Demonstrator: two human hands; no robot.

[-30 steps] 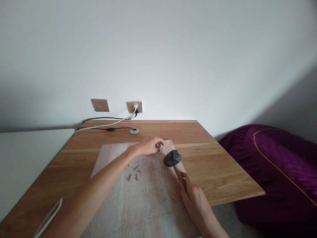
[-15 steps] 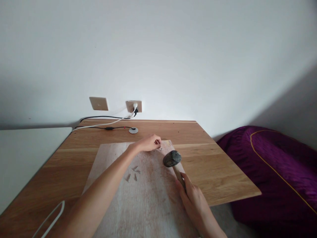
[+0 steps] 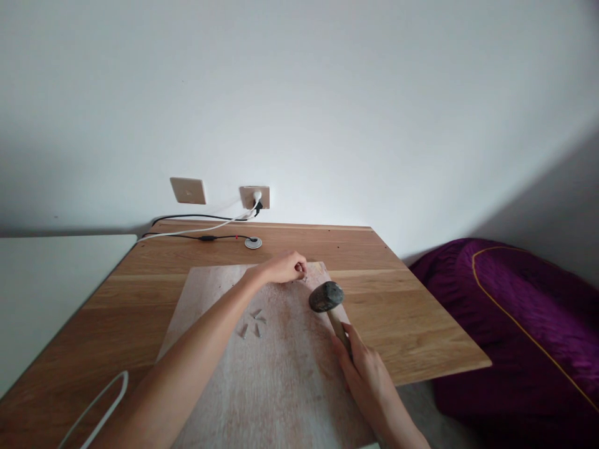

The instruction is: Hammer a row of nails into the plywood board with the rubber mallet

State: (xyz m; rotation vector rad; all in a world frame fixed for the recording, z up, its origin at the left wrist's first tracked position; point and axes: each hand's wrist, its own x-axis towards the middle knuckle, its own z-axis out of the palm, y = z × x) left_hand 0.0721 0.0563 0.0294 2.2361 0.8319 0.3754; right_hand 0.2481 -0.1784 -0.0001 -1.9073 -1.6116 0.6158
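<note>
A pale wooden board point(image 3: 281, 380) lies on the wooden desk point(image 3: 412, 324). My right hand point(image 3: 367, 374) is wrapped round the wooden handle of a hammer point(image 3: 326, 297), whose dark head hovers over the board's far right corner. My left hand point(image 3: 283, 269) rests near that corner with its fingers pinched on a small nail that I can barely make out. Several loose nails point(image 3: 251, 324) lie on the board beside my left forearm.
Black and white cables point(image 3: 201, 232) run from a wall socket point(image 3: 255, 196) along the desk's far edge, next to a round cable port point(image 3: 253, 243). A white surface point(image 3: 42, 280) adjoins the desk on the left. A purple cushion point(image 3: 519, 330) sits to the right. A white cable loop point(image 3: 96, 408) lies near left.
Both hands and the hammer stay almost where they were. The view has shifted slightly, and my left hand's pinch sits a touch further toward the board's far edge.
</note>
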